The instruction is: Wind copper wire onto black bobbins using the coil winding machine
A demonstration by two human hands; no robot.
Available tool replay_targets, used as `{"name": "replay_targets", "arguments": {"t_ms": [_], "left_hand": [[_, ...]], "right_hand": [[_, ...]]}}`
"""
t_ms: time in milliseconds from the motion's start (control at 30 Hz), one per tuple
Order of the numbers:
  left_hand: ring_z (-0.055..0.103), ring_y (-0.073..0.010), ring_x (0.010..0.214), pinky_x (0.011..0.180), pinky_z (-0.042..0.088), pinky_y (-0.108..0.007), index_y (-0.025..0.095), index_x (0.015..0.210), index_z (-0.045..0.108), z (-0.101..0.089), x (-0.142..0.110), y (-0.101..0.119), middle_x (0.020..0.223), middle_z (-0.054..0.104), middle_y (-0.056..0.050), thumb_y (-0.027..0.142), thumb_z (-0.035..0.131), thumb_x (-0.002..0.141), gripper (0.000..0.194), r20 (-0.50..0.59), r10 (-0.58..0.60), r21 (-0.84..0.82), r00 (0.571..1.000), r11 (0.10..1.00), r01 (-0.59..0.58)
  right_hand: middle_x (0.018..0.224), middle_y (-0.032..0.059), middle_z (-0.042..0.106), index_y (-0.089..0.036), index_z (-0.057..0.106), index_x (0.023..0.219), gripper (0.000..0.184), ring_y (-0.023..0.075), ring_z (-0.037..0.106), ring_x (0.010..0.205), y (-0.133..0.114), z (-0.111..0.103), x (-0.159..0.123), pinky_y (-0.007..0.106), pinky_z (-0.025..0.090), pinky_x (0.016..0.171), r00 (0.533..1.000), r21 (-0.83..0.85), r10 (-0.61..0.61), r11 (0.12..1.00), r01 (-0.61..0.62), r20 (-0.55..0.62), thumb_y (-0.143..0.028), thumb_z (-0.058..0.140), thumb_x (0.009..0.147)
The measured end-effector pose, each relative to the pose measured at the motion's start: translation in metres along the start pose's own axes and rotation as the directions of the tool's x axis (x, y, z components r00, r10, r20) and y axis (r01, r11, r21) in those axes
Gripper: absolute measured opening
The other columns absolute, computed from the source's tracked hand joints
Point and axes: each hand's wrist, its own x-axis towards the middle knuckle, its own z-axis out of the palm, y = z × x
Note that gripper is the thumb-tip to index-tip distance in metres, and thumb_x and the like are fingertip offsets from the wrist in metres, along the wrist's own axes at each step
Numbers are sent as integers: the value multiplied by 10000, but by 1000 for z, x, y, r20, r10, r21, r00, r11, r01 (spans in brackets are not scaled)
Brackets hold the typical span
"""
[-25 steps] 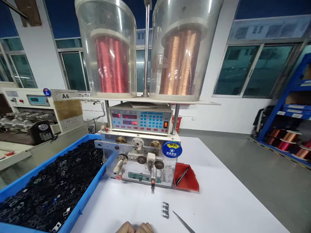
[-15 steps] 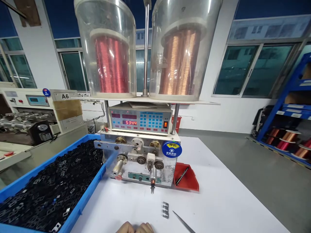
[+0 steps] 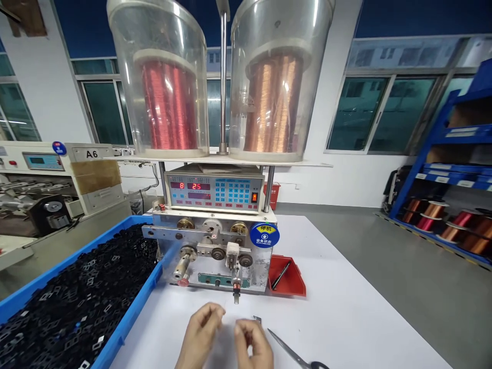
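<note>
Both hands are raised over the white table in front of the coil winding machine (image 3: 215,256). My left hand (image 3: 200,335) is closed in a pinch, fingertips pointing right, just below the machine's front spindle (image 3: 236,293). My right hand (image 3: 253,346) is also closed in a pinch, facing the left one a few centimetres away. What either pinch holds is too small to see. A small dark bobbin part (image 3: 257,319) lies on the table just behind my right hand, mostly hidden. Scissors (image 3: 292,352) lie to the right of that hand.
A blue bin (image 3: 126,318) full of small black parts fills the left. A red tray (image 3: 295,284) with a dark tool sits right of the machine. Two clear cylinders hold a red wire spool (image 3: 169,105) and a copper wire spool (image 3: 269,102). Blue shelving (image 3: 442,174) stands at the far right.
Both hands have come up from the bottom edge towards the spindle and now cover most of the bobbin part. The camera has shifted right and down. The machine's display numbers have changed.
</note>
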Motion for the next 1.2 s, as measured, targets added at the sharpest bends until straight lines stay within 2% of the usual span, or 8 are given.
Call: {"name": "replay_targets", "arguments": {"t_ms": [133,333,533,633,800,900,1067,1200], "left_hand": [[297,-15,337,357,173,-189,144,652,584,19,18,39,606,567,27,542,618,679,401,107,-12,-62,994,998,19],[301,2,300,339,161,-171,135,542,533,30,26,37,486,537,48,449,739,582,377,146,-105,-268,984,953,141],[423,-14,373,397,325,-140,125,664,578,50,23,16,491,537,61,252,795,564,270,151,-254,-732,956,621,280],[406,-7,370,398,319,-135,128,670,567,54,22,13,478,504,81,241,803,540,292,134,-237,-771,962,585,252],[344,-12,354,374,263,-156,144,564,520,43,25,26,434,454,86,354,768,543,326,93,-93,-517,991,846,128],[342,-25,337,370,275,-183,162,505,482,36,27,39,436,490,61,406,718,560,344,58,-15,-226,998,974,28],[318,-37,341,367,233,-186,176,494,459,31,31,52,422,489,57,362,673,615,309,35,32,115,999,993,-36],[339,-51,381,397,270,-187,179,517,460,28,29,50,443,453,67,403,650,664,328,64,104,174,993,978,-113]], "right_hand": [[804,36,571,-203,629,857,226,147,552,675,-36,-13,50,240,461,606,998,45,-37,998,35,47,-406,535,829],[764,20,506,-190,619,707,309,138,531,661,-45,-11,80,247,453,596,984,48,-99,995,93,147,-437,500,850],[830,38,516,-191,618,689,252,178,551,820,-40,-20,82,280,458,729,983,19,-138,990,136,122,-388,537,824],[892,40,510,-195,631,708,216,160,566,798,-47,-21,82,260,469,711,969,32,-130,992,126,209,-358,539,815],[892,41,524,-190,641,674,220,156,565,785,-54,-20,83,260,478,706,954,83,-119,992,100,275,-349,555,799],[838,38,549,-187,649,629,226,174,549,802,-50,-18,86,271,467,703,964,209,-14,977,-43,264,-391,649,727],[630,-13,537,-192,584,667,364,126,492,593,-34,-4,90,238,413,539,914,401,296,829,-389,277,-550,644,688],[519,-27,501,-180,538,630,447,95,433,435,-30,11,89,218,354,416,824,407,362,737,-539,436,-616,564,728]]}}
